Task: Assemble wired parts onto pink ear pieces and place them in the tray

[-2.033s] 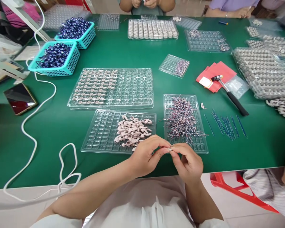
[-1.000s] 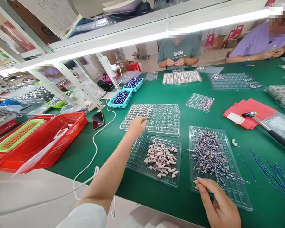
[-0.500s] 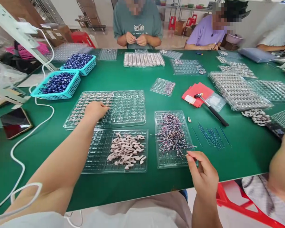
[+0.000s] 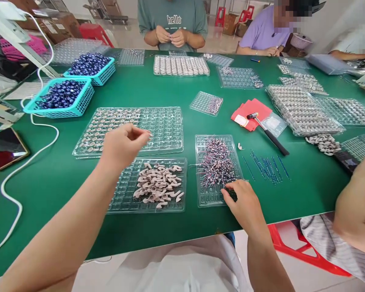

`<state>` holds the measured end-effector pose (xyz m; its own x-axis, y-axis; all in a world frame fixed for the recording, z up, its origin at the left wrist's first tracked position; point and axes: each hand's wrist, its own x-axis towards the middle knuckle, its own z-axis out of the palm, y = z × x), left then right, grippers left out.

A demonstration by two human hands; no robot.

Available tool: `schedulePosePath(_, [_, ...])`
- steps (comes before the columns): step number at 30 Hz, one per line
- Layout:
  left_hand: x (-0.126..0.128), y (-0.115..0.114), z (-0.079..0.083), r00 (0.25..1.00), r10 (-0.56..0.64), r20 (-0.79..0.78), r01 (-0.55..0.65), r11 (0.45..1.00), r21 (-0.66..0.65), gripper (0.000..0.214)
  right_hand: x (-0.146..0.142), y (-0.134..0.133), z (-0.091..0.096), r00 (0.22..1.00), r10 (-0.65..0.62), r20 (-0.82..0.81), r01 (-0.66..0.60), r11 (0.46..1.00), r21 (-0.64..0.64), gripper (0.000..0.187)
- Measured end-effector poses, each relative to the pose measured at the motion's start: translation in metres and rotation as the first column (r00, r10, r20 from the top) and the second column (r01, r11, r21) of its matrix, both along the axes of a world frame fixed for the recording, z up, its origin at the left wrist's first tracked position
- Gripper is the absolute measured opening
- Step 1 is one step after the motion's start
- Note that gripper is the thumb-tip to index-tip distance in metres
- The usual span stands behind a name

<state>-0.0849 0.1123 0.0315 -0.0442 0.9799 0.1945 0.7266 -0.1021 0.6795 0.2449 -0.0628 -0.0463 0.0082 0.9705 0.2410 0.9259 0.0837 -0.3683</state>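
Note:
My left hand (image 4: 121, 144) is raised over the large clear tray (image 4: 167, 142), thumb and fingertips pinched together; whatever is between them is too small to make out. Round pale pieces fill that tray's left part. In front of it, curved pale shell-like pieces (image 4: 159, 182) lie heaped in a second clear tray (image 4: 121, 200). At the near right edge of a smaller tray (image 4: 208, 200) is my right hand (image 4: 243, 202), thumb and forefinger slightly apart beside a pile of small wired parts (image 4: 217, 162). Nothing shows between those fingers.
To the right lie blue rods (image 4: 267, 168), a small hammer (image 4: 267, 134) and red packets (image 4: 251, 113). Blue baskets (image 4: 79, 107) of dark blue pieces stand at left, near a white cable (image 4: 6, 194) and phone (image 4: 6, 148). A co-worker's arm (image 4: 357, 202) reaches in at right.
My left hand has lifted off the round pieces in the large tray and come nearer, to the right. My right hand has shifted left to the pile, its fingertips parting.

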Motion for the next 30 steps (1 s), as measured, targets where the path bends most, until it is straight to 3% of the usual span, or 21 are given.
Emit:
schedulePosePath(2, [0.024,-0.037,0.01,0.961,-0.102,0.257,0.147,0.976,-0.161,0.016,-0.005,0.004,-0.003,0.999,-0.013,0.031,0.012,1.0,0.014,0.01])
schedulePosePath(4, [0.044,-0.07,0.016,0.851,-0.166,0.498,0.316,0.92,-0.233,0.017,-0.008,0.006,-0.006,0.999,-0.025,0.043,0.024,0.999,0.032,0.008])
schedulePosePath(7, [0.06,-0.102,0.013,0.7,-0.177,0.692,0.498,0.815,-0.296,0.026,-0.009,0.005,-0.008,0.999,-0.031,0.035,0.028,0.996,0.084,0.007])
schedulePosePath(12, [0.066,-0.112,-0.014,0.595,-0.11,0.796,0.678,0.602,-0.423,0.016,-0.009,0.001,-0.007,1.0,-0.029,-0.004,0.029,0.986,0.163,0.007])
schedulePosePath(15, [0.072,-0.109,-0.026,0.524,-0.038,0.851,0.727,0.542,-0.423,0.011,-0.012,-0.002,-0.005,0.999,-0.027,-0.035,0.032,0.984,0.174,0.006])
schedulePosePath(17, [0.077,-0.108,-0.028,0.517,-0.015,0.856,0.731,0.527,-0.433,0.008,-0.016,-0.003,-0.005,0.998,-0.012,-0.06,0.022,0.984,0.176,0.006])
schedulePosePath(19, [0.082,-0.108,-0.027,0.562,-0.043,0.826,0.713,0.532,-0.457,0.011,-0.02,-0.005,-0.004,0.996,0.009,-0.092,0.007,0.984,0.18,0.006])
schedulePosePath(24, [0.087,-0.113,-0.025,0.73,-0.298,0.615,0.62,0.667,-0.412,0.024,-0.034,-0.01,0.006,0.968,0.055,-0.243,-0.027,0.993,0.116,0.007])
schedulePosePath(27, [0.085,-0.116,-0.031,0.716,-0.419,0.558,0.661,0.662,-0.352,0.03,-0.045,-0.013,0.017,0.895,0.108,-0.434,-0.116,0.993,0.008,0.008])
schedulePosePath(30, [0.082,-0.117,-0.036,0.688,-0.506,0.52,0.685,0.688,-0.239,0.016,-0.056,-0.012,0.023,0.791,0.079,-0.607,-0.165,0.983,-0.087,0.01])
